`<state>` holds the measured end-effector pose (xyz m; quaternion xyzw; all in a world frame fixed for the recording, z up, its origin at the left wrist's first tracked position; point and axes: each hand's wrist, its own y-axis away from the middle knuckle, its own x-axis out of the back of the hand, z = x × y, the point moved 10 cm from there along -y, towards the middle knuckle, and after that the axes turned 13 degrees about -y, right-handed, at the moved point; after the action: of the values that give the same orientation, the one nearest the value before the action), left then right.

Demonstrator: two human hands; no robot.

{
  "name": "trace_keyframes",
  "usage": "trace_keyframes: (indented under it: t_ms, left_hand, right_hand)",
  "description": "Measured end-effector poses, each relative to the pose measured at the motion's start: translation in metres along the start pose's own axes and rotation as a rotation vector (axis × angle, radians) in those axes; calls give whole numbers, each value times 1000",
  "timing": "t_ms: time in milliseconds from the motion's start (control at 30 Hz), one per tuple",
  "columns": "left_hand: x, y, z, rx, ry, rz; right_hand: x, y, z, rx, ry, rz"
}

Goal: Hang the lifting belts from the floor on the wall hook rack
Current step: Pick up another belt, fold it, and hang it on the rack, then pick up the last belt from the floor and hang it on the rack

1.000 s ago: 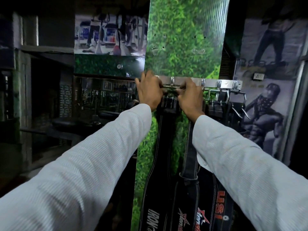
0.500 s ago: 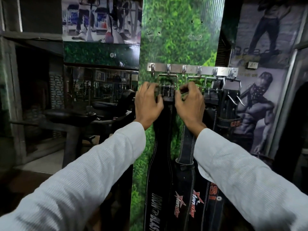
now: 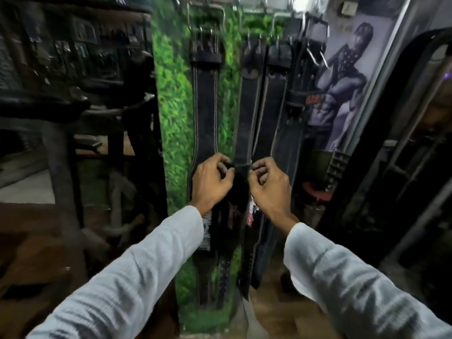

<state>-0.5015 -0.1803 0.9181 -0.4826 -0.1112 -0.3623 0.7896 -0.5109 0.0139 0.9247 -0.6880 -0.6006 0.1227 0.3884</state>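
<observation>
While the picture is blurry, the head view still shows both hands low down in front of the hanging belts. The left hand [image 3: 212, 181] has its fingers curled in, and the right hand [image 3: 268, 184] does too. Between them runs the middle belt [image 3: 247, 113], a long black strap. The fingertips of both hands seem to pinch a thin loop on that strap, though the blur makes it hard to be sure. White sleeves [image 3: 137, 272] cover both arms and reach in from the near edge.

Up at the far top is the hook rack [image 3: 247, 0], a shiny metal bar with wire hooks, cut off by the edge of the view. Three black belts hang from it side by side. The left belt [image 3: 205, 101] has pale stitching down both edges and a buckle at the top. The right belt [image 3: 276, 104] hangs just beside the middle one. All three hang down against a green grass panel [image 3: 171, 94] on the wall, with their ends near the brown floor [image 3: 281, 311].

To the left stands a dark gym machine [image 3: 73, 99]. To the right is a poster [image 3: 342, 77] of a strong person.
</observation>
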Motion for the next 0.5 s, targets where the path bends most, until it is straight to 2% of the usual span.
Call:
trace_keyframes:
  t_ms: [200, 400, 500]
  left_hand:
    - [-131, 148, -3, 155, 33, -381]
    - [-245, 362, 5, 414, 52, -795]
    - [-290, 466, 18, 464, -15, -988]
  right_hand:
    - [41, 140, 126, -365, 72, -116]
    - [88, 330, 285, -812, 86, -520]
    - [124, 433, 347, -1026, 88, -613]
